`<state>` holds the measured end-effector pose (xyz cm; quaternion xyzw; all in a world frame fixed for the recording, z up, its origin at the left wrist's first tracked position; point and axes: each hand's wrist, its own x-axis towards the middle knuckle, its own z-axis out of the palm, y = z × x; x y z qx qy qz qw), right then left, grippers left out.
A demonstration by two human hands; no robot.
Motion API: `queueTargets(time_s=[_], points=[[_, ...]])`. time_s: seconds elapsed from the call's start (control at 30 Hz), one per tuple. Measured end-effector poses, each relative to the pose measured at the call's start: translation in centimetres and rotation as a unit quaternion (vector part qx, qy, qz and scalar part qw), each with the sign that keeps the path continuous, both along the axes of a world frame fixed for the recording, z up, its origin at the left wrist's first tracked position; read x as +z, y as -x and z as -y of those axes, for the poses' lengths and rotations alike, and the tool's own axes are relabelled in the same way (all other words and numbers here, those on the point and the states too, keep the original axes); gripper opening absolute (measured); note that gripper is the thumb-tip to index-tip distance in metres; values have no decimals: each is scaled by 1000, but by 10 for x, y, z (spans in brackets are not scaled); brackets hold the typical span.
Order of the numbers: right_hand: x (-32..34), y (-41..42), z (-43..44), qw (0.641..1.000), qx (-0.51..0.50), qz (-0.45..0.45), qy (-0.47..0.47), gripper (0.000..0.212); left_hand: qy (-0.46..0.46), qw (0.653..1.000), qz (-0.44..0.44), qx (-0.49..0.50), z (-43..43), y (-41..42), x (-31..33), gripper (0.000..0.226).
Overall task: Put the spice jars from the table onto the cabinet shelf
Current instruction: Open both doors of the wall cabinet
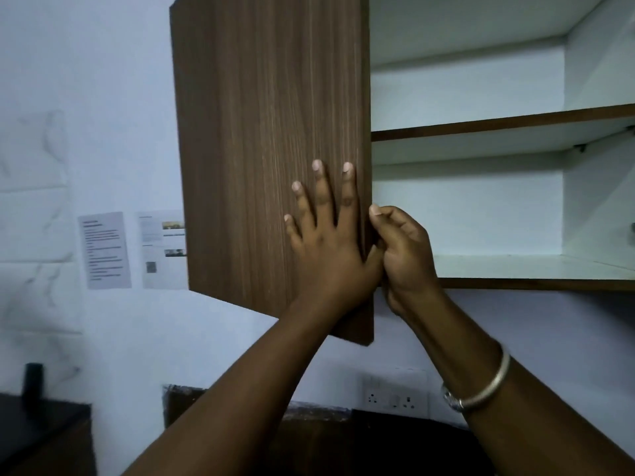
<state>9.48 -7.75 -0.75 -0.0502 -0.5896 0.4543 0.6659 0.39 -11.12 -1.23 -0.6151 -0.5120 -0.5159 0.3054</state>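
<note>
Right grip point(400, 250) around door point(268, 132) edge

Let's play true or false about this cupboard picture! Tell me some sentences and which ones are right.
1. The cabinet door is open. True.
2. The left hand lies flat on the door, fingers straight. True.
3. The right hand holds a spice jar. False: it grips the door's edge.
4. Jars fill the bottom shelf. False: no jars show there.
5. A bangle sits on the right wrist. True.
</note>
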Motion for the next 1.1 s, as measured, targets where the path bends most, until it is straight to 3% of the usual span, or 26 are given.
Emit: queueTargets(time_s=[0.17,0.33,0.4,0.67,0.87,1.1], points=[[-1,55,65,982,135,-5,-135,16,-25,990,7,-137,95,55,2,103],[16,128,112,948,216,22,-231,69,-6,979,32,-202,165,108,4,107],[22,161,132,941,214,30,-260,80,1,976,49,-211,192,131,4,106],[19,287,211,958,-10,86,-275,87,-15,956,208,-206,285,244,6,94],[20,353,236,951,-99,129,-263,90,3,928,294,-228,307,310,6,84],[20,388,242,942,-148,146,-262,90,9,918,317,-239,309,349,6,80]])
